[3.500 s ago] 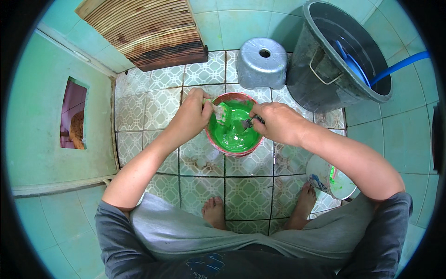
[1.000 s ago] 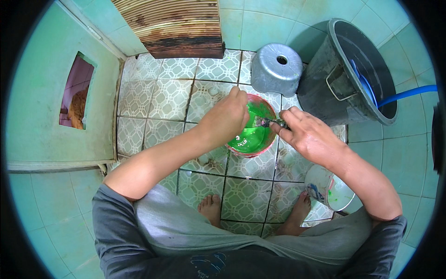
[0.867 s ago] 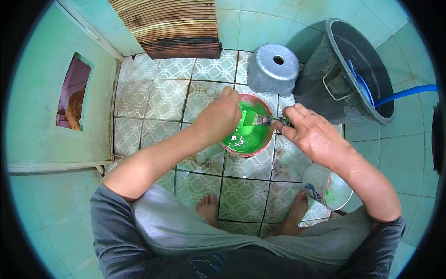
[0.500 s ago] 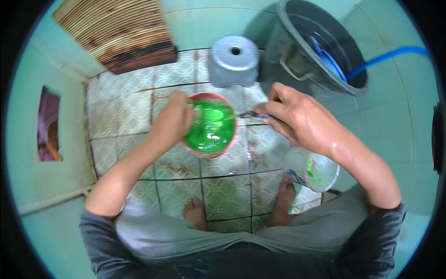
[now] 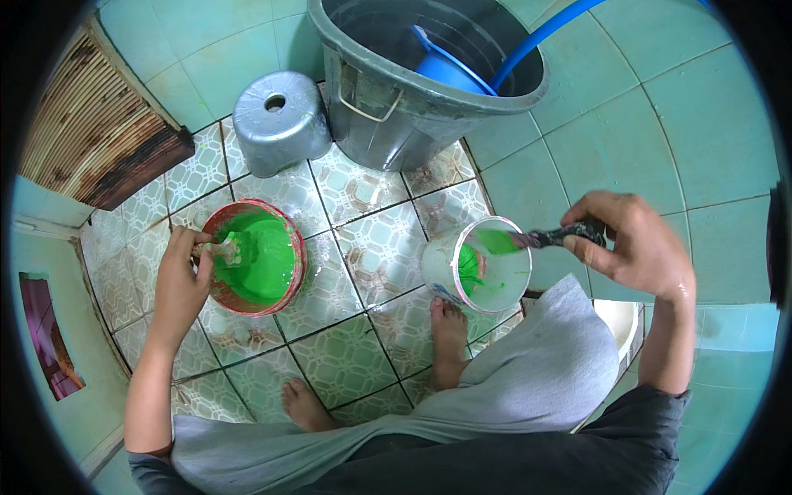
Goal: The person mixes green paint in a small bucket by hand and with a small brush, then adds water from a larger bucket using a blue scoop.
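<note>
My left hand [image 5: 183,272] grips a small flat scraper [image 5: 237,249] smeared with green, held over the left side of a reddish bucket [image 5: 299,247]. Thick bright green paint [image 5: 262,268] lies in that bucket. On the right, my right hand [image 5: 635,243] is closed round the dark, paint-spotted handle of a putty knife [image 5: 569,234]. Its green-coated blade is above the mouth of a whitish translucent bucket [image 5: 528,276], slightly blurred. Inside the whitish bucket is a clump of green paint [image 5: 469,268], with smears on the wall.
A silvery grey stool [image 5: 280,136] stands on the tiled floor beyond the paint. Beside it is a large dark grey tub [image 5: 396,124] with a blue dipper [image 5: 450,66] and blue hose [image 5: 549,31]. A ribbed wooden board [image 5: 99,124] leans at left. My bare feet are near both buckets.
My right hand with the putty knife has moved right, from beside the green paint to above the whitish bucket. The view has turned right. My left hand stays at the reddish bucket.
</note>
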### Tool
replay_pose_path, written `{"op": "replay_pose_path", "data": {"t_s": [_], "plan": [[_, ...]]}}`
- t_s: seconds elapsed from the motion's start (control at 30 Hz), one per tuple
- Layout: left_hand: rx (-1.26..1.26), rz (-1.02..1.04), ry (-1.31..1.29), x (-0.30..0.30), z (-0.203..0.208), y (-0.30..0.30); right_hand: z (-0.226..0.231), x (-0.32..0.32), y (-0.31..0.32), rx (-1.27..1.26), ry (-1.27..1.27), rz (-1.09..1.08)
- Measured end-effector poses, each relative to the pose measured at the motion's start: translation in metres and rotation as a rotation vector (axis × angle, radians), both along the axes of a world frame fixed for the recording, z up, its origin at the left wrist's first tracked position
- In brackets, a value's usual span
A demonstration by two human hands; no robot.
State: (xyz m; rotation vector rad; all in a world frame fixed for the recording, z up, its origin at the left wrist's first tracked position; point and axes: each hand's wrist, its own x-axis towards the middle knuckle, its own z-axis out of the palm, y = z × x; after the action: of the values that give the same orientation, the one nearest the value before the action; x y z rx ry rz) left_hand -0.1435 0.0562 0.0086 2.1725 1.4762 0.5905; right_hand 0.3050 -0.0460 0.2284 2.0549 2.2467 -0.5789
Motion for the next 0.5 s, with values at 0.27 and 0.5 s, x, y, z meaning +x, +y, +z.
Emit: {"op": "replay_pose_path", "data": {"t_s": [0.27,0.5], "plan": [[-0.020,-0.018,0.009,0.006,-0.006,0.003,-0.123,0.062,-0.038,-0.213,-0.124,-0.193],[-0.055,0.002,0.024,0.015,-0.003,0.006,-0.186,0.084,-0.052,-0.232,-0.182,-0.246]]}}
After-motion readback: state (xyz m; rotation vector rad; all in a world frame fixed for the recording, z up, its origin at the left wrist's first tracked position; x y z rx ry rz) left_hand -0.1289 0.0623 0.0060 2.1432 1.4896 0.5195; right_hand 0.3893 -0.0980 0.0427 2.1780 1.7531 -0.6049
